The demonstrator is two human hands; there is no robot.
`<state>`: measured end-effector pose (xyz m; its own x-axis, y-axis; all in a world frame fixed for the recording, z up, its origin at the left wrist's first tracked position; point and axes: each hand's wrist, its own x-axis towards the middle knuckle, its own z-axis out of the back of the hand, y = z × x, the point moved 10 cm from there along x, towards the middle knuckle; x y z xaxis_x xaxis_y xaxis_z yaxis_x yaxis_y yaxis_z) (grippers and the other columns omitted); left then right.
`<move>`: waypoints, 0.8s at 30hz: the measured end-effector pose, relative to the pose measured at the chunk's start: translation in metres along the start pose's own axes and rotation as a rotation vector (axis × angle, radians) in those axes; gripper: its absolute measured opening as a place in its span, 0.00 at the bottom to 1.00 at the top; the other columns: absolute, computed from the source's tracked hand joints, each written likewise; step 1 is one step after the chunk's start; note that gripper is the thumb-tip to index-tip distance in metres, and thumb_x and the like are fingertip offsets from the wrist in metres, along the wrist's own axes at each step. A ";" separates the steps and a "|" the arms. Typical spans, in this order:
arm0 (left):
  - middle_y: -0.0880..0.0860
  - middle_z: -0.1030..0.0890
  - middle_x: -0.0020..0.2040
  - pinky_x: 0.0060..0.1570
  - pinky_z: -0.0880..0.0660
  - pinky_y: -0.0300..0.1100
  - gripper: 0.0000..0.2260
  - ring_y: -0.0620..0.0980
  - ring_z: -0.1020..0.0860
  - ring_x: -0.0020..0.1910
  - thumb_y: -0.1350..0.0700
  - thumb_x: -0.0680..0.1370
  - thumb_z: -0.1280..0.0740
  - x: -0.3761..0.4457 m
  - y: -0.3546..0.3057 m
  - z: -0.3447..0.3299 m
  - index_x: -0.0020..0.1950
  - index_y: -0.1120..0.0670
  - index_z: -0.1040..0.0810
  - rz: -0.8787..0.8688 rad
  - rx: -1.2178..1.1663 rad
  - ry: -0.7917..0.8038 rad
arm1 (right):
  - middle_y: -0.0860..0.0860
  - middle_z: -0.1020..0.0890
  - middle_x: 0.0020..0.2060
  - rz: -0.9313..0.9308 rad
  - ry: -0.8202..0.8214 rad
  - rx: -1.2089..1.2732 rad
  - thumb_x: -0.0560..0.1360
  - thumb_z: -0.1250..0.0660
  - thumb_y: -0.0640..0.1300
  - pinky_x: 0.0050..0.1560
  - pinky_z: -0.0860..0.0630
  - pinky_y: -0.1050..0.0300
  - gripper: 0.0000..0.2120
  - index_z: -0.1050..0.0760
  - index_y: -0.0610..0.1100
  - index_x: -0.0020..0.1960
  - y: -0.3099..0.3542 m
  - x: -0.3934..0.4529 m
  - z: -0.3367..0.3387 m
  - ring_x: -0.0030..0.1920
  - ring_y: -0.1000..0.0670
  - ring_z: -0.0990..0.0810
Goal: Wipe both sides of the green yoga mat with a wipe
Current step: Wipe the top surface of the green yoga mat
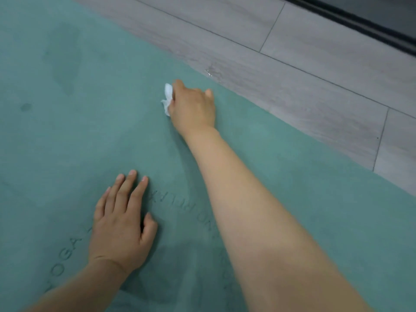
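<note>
Embossed lettering on green yoga mat, tone-on-tone, curving in arc, upside down to camera. "YOGA" reads clearly at lower left, beside left hand. Left hand covers next letters. Past fingertips, partial word, looks like "RELAX", faint, not certain. Further along arc, letters "ND" or "AND", partly hidden by right forearm. More marks at lower right, too blurred to read. No other text anywhere.

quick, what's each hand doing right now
Left hand: open, flat on the green mat.
Right hand: grip closed on the white wipe.
</note>
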<state>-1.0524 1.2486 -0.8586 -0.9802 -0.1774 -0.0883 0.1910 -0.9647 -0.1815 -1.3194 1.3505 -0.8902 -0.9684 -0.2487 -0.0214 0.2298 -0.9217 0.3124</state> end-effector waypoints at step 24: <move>0.57 0.34 0.76 0.73 0.49 0.50 0.31 0.58 0.40 0.76 0.49 0.72 0.45 0.003 0.000 0.001 0.74 0.57 0.32 0.008 -0.040 0.020 | 0.41 0.18 0.44 -0.325 -0.145 -0.058 0.78 0.41 0.52 0.48 0.35 0.50 0.13 0.30 0.42 0.53 -0.125 -0.082 0.091 0.47 0.39 0.21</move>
<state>-1.0553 1.2479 -0.8579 -0.9774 -0.1807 -0.1093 0.2010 -0.9546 -0.2200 -1.2777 1.5135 -0.8410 -0.9945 0.1016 0.0256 -0.0917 -0.9621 0.2567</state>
